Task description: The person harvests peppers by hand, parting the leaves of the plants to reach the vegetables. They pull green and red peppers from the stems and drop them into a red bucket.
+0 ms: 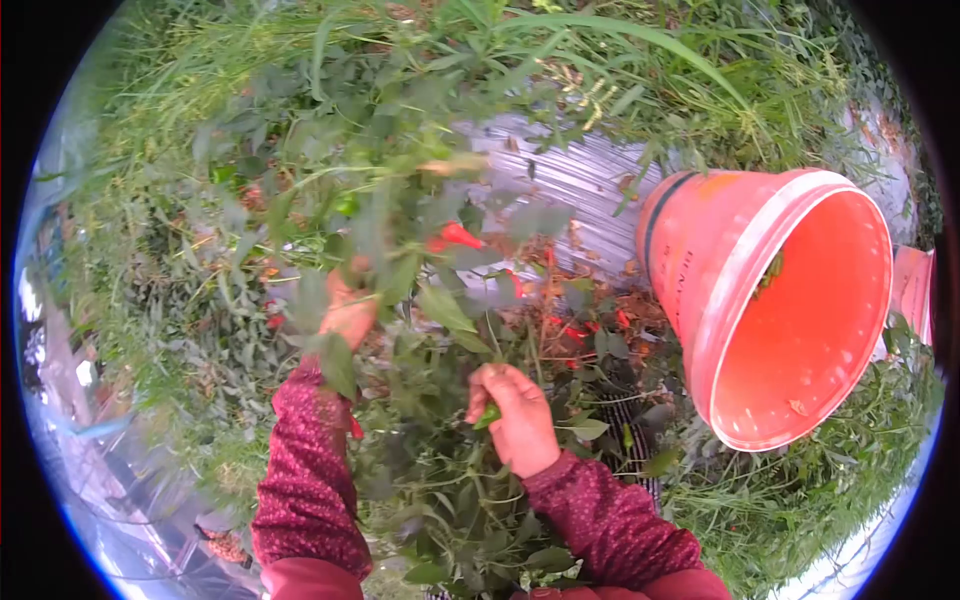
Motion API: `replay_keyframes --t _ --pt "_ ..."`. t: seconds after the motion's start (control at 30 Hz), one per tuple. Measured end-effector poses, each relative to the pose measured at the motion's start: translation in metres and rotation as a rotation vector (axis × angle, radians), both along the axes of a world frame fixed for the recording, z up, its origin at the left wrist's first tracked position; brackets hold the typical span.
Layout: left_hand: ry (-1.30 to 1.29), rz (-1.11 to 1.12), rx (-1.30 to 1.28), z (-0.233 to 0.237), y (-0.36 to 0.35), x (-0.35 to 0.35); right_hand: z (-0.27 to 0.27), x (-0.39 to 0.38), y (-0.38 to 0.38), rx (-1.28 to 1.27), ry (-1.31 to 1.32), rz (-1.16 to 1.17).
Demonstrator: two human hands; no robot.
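My left hand (350, 308) reaches into the pepper plants (440, 310), and blurred leaves cover most of its fingers. What it touches there cannot be made out. Lower and to the right, my right hand (522, 415) is closed, its fingers curled around a small bright green piece (487, 416), a pepper or a leaf. A red pepper (460, 235) hangs among the leaves above the hands. Another red bit (355, 428) shows beside my left sleeve.
An orange-red bucket (675, 255) with a white rim leans on its side at right, its mouth facing me, with a few green things inside. Part of a second bucket (912, 290) is behind it. Shiny plastic sheeting (575, 185) covers the ground. Tall grass (640, 50) grows beyond.
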State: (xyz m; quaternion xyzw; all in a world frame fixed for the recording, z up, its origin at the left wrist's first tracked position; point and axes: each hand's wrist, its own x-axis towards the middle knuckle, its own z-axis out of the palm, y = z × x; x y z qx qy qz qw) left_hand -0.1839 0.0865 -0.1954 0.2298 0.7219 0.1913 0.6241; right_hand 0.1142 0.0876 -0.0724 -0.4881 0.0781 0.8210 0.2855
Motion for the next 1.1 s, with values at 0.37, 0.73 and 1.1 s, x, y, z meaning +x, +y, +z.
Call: replay_keyframes --t 0.37,0.73,1.1 --pt "-0.387 0.692 0.493 0.111 0.005 0.017 0.003 -0.017 0.012 0.07 0.008 0.128" --pt "-0.599 0.89 0.293 0.09 -0.038 0.006 -0.009 -0.039 0.081 0.653 -0.303 0.484" --pt "-0.13 0.229 0.228 0.038 -0.078 -0.009 -0.009 -0.066 0.096 0.995 -0.395 1.272"
